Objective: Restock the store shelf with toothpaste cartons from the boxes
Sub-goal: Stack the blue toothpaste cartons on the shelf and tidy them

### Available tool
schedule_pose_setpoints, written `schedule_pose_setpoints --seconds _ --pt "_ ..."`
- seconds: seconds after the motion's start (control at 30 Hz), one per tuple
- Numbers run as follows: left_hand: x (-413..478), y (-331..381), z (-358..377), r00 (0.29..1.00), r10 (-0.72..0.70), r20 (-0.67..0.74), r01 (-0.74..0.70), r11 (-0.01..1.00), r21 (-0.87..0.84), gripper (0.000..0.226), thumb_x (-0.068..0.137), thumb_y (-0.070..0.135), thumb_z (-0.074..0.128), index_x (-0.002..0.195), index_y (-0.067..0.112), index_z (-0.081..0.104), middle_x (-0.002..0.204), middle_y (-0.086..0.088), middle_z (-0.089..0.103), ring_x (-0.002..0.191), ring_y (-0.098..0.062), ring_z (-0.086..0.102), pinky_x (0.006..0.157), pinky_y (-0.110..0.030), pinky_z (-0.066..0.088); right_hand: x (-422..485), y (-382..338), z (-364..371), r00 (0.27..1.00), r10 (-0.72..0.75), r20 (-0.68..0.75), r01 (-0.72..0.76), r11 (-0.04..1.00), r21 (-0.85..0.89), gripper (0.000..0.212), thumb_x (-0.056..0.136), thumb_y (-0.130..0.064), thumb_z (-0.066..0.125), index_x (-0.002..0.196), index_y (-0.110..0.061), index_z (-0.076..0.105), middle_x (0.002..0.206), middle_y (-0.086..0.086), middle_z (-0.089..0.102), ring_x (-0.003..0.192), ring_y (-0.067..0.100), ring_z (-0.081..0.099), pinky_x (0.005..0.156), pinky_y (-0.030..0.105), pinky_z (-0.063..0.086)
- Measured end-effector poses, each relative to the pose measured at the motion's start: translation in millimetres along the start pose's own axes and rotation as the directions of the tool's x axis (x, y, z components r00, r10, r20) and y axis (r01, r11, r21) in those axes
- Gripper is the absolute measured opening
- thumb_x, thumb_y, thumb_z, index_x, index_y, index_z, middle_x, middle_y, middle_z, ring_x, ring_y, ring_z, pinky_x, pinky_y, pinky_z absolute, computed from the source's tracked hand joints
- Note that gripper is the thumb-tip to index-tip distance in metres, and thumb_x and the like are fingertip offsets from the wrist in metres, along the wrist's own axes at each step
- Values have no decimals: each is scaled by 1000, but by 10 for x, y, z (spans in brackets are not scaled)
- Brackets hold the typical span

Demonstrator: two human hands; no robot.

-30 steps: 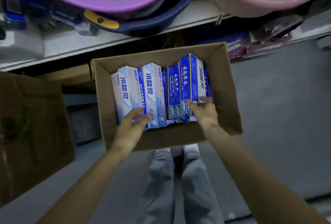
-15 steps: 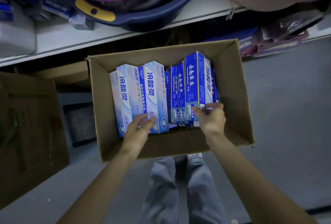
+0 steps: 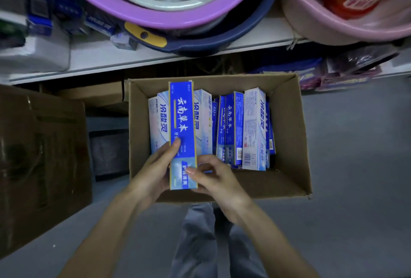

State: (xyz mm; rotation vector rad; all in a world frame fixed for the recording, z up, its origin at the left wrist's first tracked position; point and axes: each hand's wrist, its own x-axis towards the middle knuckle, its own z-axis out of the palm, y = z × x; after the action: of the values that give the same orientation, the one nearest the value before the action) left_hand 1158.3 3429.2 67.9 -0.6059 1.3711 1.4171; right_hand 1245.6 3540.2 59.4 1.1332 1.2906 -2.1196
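Observation:
An open cardboard box (image 3: 287, 135) stands on the floor in front of me, with several toothpaste cartons (image 3: 253, 130) upright inside, some dark blue and some pale blue and white. A dark blue toothpaste carton (image 3: 182, 122) is raised above the others over the box's left half. My left hand (image 3: 155, 171) grips its lower left side, thumb on the front face. My right hand (image 3: 213, 177) pinches its lower right edge. The white store shelf (image 3: 124, 57) runs across the view just beyond the box.
A purple basin (image 3: 160, 13) nested in a navy one and a pink basin (image 3: 347, 19) sit on the shelf. A closed brown carton (image 3: 42, 157) stands at my left. Packaged goods (image 3: 338, 73) lie under the shelf at right. Grey floor surrounds the box; my legs are below.
Both hands were down among the cartons in the box; now they hold one dark blue carton lifted out above the left side. The view has shifted slightly.

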Motion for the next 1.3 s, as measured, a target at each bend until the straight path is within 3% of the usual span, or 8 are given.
schedule_pose_setpoints --seconds 0.13,0.27,0.4,0.57,0.77,0.87,1.03,1.3 --pt "-110 93 -290 1000 -25 -7 24 998 -51 41 78 41 55 114 21 61 105 -10 73 82 -21 73 58 -37 60 142 13 214 998 -53 46 55 997 -57 14 89 -18 64 98 -7 62 86 1 61 77 7 62 74 27 55" --pt "-136 141 -535 996 -88 8 88 993 -81 43 78 48 51 116 28 58 105 -7 74 84 -26 73 59 -47 60 577 103 67 883 -205 -421 155 976 -150 13 84 -28 71 92 -24 61 93 -1 61 89 20 60 83 39 50" --pt "-141 122 -676 995 -88 56 91 994 -53 46 76 42 55 121 34 55 116 -2 70 98 -30 70 64 -49 60 935 262 12 863 -170 -476 -71 892 -446 61 77 -43 75 124 -13 50 120 14 52 116 32 51 95 47 46" --pt "-109 36 -715 998 50 -36 -49 998 30 50 72 24 67 120 26 55 117 -1 69 98 -29 70 63 -46 59 1064 408 49 839 -156 -522 -156 849 -505 50 82 -37 72 116 -8 49 116 15 50 113 28 46 84 37 42" --pt "-3 -26 -709 971 160 -177 -161 987 10 38 84 8 67 117 22 56 107 -3 70 93 -29 71 61 -42 60 1059 383 -22 884 -37 -466 -171 903 -395 36 82 -37 70 75 -13 44 76 5 46 71 19 47 63 29 35" --pt "26 -57 -666 961 181 -208 -187 982 -9 39 85 4 66 119 19 54 106 -5 69 96 -32 69 60 -43 61 879 251 -53 892 45 -449 -156 964 -215 35 85 -38 67 95 -10 49 87 7 51 83 23 50 73 32 45" --pt "-50 -185 -552 973 179 -147 -189 980 -59 36 85 6 66 118 16 54 110 -8 68 89 -26 70 61 -43 60 398 126 -82 988 128 -87 -101 960 262 45 83 -30 63 123 -10 53 110 12 70 89 24 71 66 43 60" --pt "-972 -430 -192 952 297 70 -293 954 -71 47 74 28 65 120 29 56 116 0 70 95 -25 70 65 -44 59 -532 34 -93 996 -83 21 81 991 102 63 68 -56 63 118 -18 61 107 4 73 95 22 70 77 50 57"
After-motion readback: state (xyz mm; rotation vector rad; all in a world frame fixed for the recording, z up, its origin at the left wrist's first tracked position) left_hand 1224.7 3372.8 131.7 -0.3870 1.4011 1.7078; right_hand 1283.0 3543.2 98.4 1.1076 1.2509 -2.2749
